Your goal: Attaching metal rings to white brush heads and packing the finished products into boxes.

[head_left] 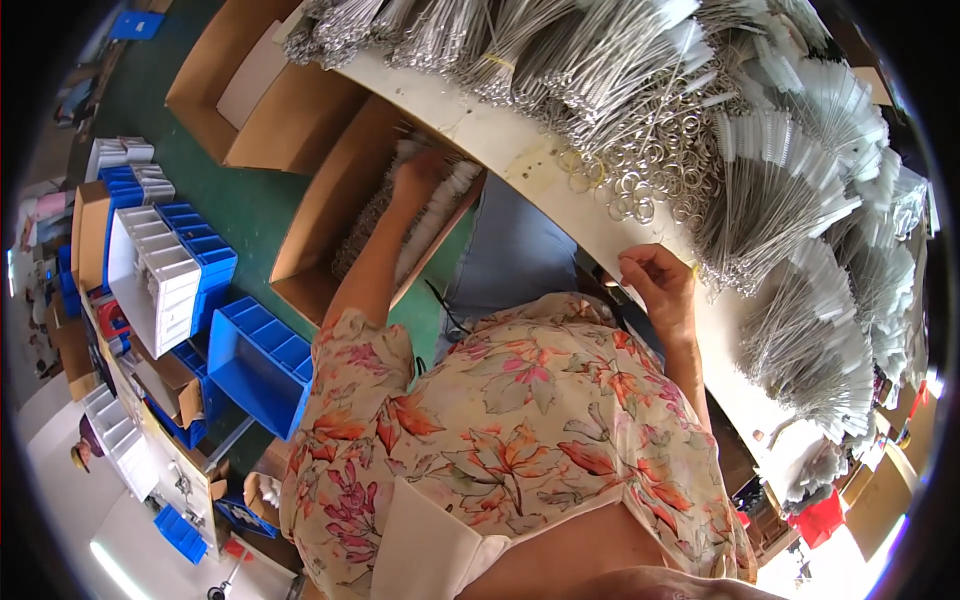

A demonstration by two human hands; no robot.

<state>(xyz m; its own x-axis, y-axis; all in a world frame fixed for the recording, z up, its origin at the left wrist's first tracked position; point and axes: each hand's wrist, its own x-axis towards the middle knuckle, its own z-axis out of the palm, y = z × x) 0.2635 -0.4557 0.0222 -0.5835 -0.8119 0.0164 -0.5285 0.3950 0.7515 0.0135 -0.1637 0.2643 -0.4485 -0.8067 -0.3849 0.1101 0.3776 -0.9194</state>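
Note:
My left hand (418, 180) reaches down into an open cardboard box (318, 225), over rows of thin wire brushes (437, 215) with white bristles. Its fingers are blurred and partly hidden, so whether it grips a brush is unclear. At the edge of the pale worktable (500, 140), my right hand (662, 285) is closed, with thumb and fingers curled together. Anything in that pinch is too small to make out. Beside it on the table lies a loose heap of metal rings (640, 170), near bundles of wire brushes (775, 190).
More brush bundles (450, 40) line the table's far side. Another open cardboard box (205, 110) stands beyond the first. To the left are a blue divided bin (262, 355) and a white divided bin (160, 280). A red bag (820, 520) sits at the lower right.

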